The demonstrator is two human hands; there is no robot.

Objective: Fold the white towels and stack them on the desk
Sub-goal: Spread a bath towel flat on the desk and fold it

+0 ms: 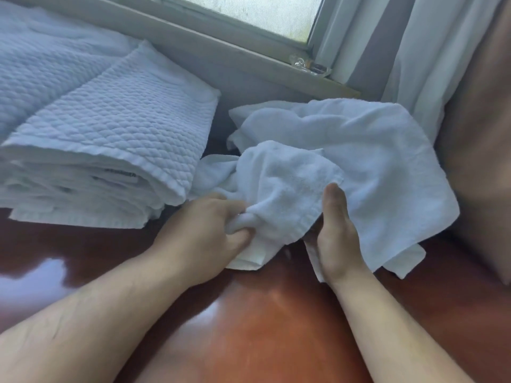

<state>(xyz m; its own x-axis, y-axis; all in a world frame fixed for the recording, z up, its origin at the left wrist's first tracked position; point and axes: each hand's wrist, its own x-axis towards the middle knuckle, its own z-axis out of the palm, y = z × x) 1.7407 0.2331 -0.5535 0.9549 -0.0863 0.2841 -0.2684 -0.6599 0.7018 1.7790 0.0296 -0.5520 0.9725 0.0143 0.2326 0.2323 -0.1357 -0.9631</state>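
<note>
Left hand (206, 230): grip closed tight on a bunched fold of the small white towel (287, 189), fingers curled round the cloth, thumb under it. Right hand (336, 236): thumb on top of the same towel's edge, fingers hidden beneath the cloth, so it pinches that edge. The towel is crumpled, held low over the surface (249, 313), its lower corner touching the wood at 6 o'clock of the bundle. A larger loose white towel (387, 150) lies under and behind it, spreading toward 2 o'clock. Stack of folded quilted towels (105, 150) sits at 9 o'clock, just beside the crumpled one. Window sill (249, 62) at 12 o'clock, curtain (414, 56) at 1 o'clock.
</note>
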